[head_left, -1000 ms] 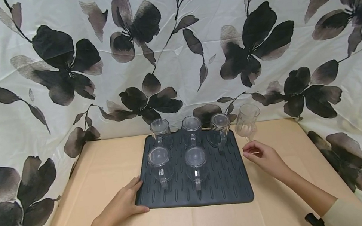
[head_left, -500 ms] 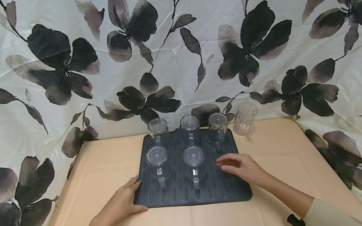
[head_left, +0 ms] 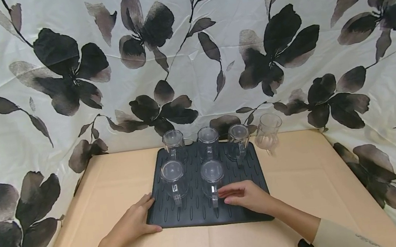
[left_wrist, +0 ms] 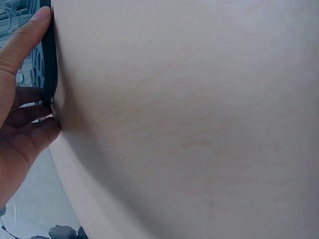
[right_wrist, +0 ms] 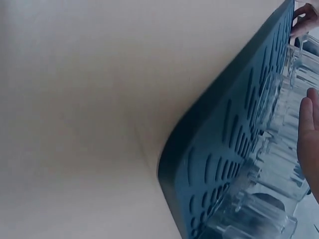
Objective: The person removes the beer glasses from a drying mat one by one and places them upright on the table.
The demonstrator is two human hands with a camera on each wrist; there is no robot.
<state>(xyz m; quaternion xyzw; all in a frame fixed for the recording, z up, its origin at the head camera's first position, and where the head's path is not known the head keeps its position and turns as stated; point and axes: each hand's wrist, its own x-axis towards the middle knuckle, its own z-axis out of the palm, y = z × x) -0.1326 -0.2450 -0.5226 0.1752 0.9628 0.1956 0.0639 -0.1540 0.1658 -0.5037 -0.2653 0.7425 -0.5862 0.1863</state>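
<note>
Several clear glass mugs stand bottom up on a dark ribbed drying mat [head_left: 247,210] in the head view. My right hand [head_left: 249,197] is over the mat's right part, its fingertips right at the handle of the front-right mug [head_left: 212,175]; thumb and fingers stay apart. Beside it stands the front-left mug [head_left: 174,178], handle toward me. My left hand [head_left: 132,222] rests against the mat's front-left corner, the thumb on the front edge and the fingers along the left side. In the left wrist view, its thumb [left_wrist: 25,37] touches the mat's rim.
The back row holds a left mug [head_left: 175,147], a middle mug [head_left: 208,142] and a right mug [head_left: 239,141]. Off the mat, a clear glass [head_left: 268,131] stands at the back right, rim up. Behind the pale table [head_left: 299,160] hangs a floral cloth [head_left: 212,56].
My right hand has moved left and toward me, from near the glass off the mat to the front-right mug's handle. The left hand has stayed at the mat's corner.
</note>
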